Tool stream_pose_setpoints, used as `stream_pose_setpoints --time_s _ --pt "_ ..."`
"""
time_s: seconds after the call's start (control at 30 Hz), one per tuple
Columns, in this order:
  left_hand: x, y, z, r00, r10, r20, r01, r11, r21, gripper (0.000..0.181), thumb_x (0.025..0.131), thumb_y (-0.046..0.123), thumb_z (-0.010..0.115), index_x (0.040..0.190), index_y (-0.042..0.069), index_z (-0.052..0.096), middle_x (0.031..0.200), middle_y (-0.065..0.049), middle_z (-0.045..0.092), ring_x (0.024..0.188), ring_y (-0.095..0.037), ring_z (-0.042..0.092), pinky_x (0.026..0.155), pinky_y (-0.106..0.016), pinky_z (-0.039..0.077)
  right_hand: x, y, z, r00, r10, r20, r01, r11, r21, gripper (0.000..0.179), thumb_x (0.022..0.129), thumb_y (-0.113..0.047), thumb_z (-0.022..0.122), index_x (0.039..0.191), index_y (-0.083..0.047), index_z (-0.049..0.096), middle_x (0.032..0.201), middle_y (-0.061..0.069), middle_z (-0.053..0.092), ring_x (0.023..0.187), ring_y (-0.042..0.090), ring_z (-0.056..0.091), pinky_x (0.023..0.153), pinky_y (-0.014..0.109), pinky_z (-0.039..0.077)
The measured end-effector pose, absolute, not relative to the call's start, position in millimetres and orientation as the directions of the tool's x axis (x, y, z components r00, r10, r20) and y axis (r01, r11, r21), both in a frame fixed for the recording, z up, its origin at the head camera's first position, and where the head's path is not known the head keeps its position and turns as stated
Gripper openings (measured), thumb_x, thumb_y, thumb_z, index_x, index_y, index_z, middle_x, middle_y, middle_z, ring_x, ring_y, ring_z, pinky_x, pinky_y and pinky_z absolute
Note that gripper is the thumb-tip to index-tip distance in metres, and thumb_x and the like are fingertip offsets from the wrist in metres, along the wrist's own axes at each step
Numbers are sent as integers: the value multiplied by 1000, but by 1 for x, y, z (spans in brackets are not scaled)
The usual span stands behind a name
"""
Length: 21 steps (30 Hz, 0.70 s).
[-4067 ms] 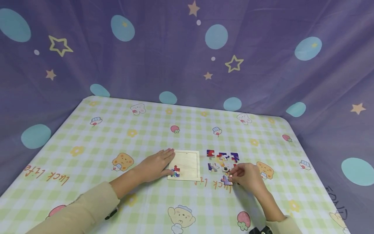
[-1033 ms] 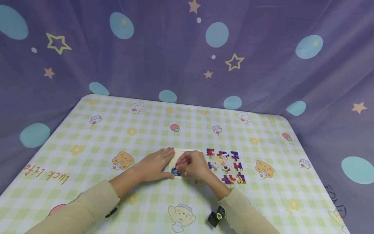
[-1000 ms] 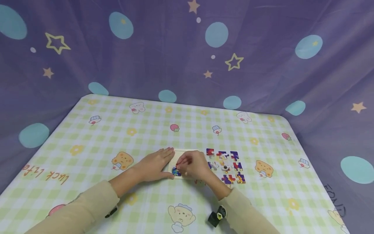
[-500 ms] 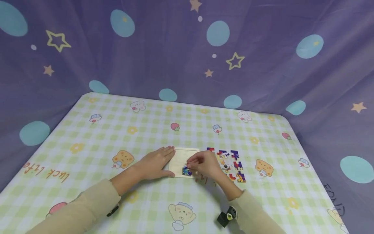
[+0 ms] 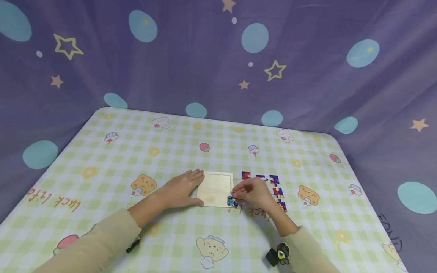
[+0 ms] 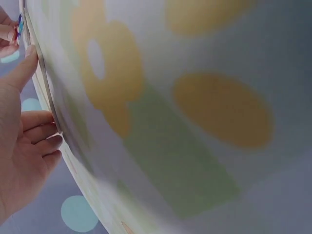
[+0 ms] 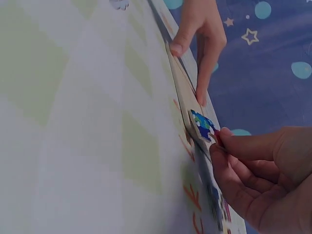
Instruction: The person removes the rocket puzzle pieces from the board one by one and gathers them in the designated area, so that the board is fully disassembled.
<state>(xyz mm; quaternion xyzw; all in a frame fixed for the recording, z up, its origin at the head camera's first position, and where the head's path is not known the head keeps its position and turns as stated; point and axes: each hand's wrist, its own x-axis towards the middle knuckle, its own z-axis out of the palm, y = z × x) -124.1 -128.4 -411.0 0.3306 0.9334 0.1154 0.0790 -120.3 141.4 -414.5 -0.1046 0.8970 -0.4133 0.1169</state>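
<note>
My right hand (image 5: 252, 192) pinches a blue, green and red jigsaw piece (image 5: 232, 201) between thumb and fingers. In the head view the piece overlaps the near right corner of a square wooden puzzle tray (image 5: 213, 189); the right wrist view shows it tilted at the tray's rim. The tray's floor is bare wood. My left hand (image 5: 181, 190) rests along the tray's left side, fingers straight, fingertips at the far left corner and thumb at the near left one. Right of the tray lie several loose jigsaw pieces (image 5: 274, 179), partly hidden behind my right hand.
A green-and-white checked cloth (image 5: 170, 235) with cartoon prints covers the table. Behind it hangs a purple curtain (image 5: 205, 57) with stars and blue ovals. A black wrist device (image 5: 278, 254) sits at my right cuff.
My right hand has lifted the jigsaw piece from the tray's near left corner and carried it rightward to the near right corner. My left hand has stayed at the tray's left side.
</note>
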Motion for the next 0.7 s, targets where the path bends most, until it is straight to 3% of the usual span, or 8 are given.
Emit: stream_pose_setpoints --time_s 0.37,0.7 --pt "-119 -129 -411 -768 635 -81 593 754 283 90 81 57 66 143 -3 41 152 -22 37 144 -36 33 121 -48 27 -105 176 -411 -946 -302 -119 -144 719 -680 4 80 -11 76 83 -9 76 74 1 72 63 5 59 56 15 49" --pt "-119 -127 -405 -755 654 -35 627 737 253 83 79 54 70 136 -4 50 145 -22 48 138 -37 43 119 -47 32 -103 178 -407 -961 -263 -88 -144 744 -653 4 79 -8 77 83 -9 76 71 -1 70 61 5 58 56 15 49"
